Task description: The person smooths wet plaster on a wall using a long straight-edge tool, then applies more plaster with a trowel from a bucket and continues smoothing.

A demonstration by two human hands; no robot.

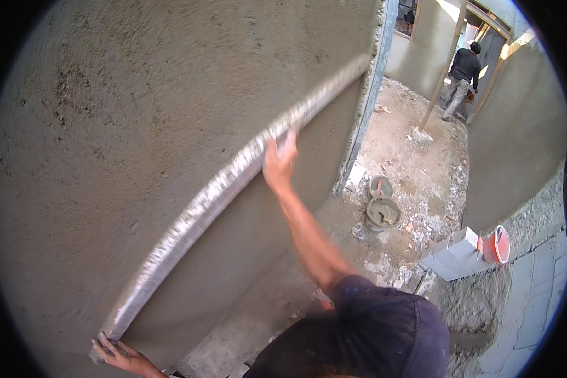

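Note:
A long plasterer's straightedge (198, 211), pale with crusted mortar, lies slantwise across the wet plastered wall (107, 113). It runs from the lower left up to the wall's right edge, and its upper end is blurred. Around its lower end curl the fingers of my left hand (121, 358). My right hand (280, 165) grips it a little above its middle, with the arm stretched up. Above the bar the plaster looks coarse and pitted, with a rough patch (75, 88) at upper left. Below it the surface looks smoother.
A straight grey batten (366, 104) edges the wall. Mortar buckets (383, 213) stand on the rubble-strewn floor. Right of me are pale blocks (453, 255), a red bucket (498, 244) and heaped mortar (472, 302). A wooden prop (444, 72) leans near a person (465, 69) farther off.

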